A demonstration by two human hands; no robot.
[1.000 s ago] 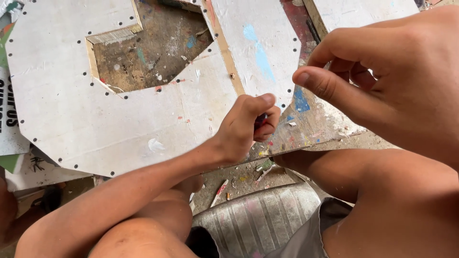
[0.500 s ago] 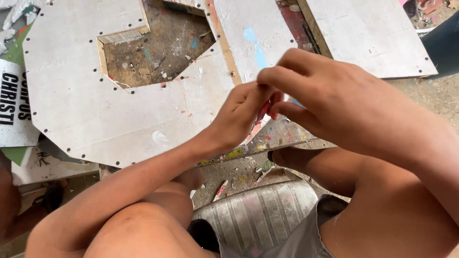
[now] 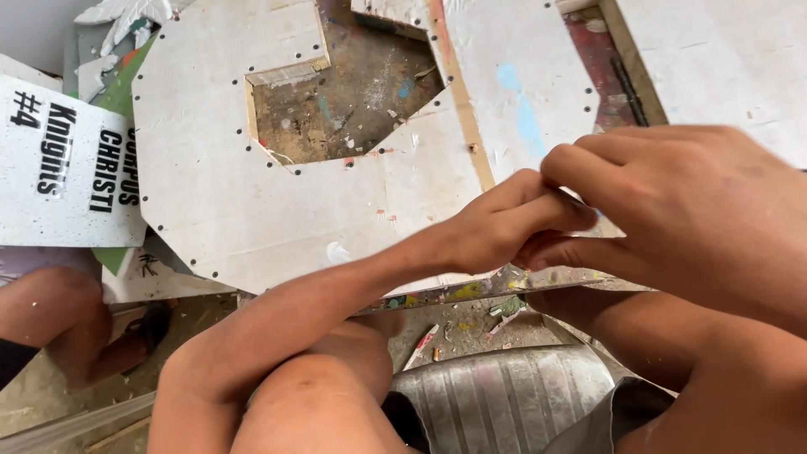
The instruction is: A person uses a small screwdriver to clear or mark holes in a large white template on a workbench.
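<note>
The item pinched between the 2 hands is hidden by the fingers; its kind cannot be determined. The right hand (image 3: 698, 210) is cut off at the frame's right edge. The left hand (image 3: 496, 227) has its fingers curled and pressed together, thumb against fingertips, meeting the right hand's thumb and index finger, which close in a pinch at the same spot. Both hands hover over the lower right edge of the white cut-out board (image 3: 252, 202), which is dotted with small holes along its edges and lies flat on a paint-stained surface (image 3: 353, 101).
</note>
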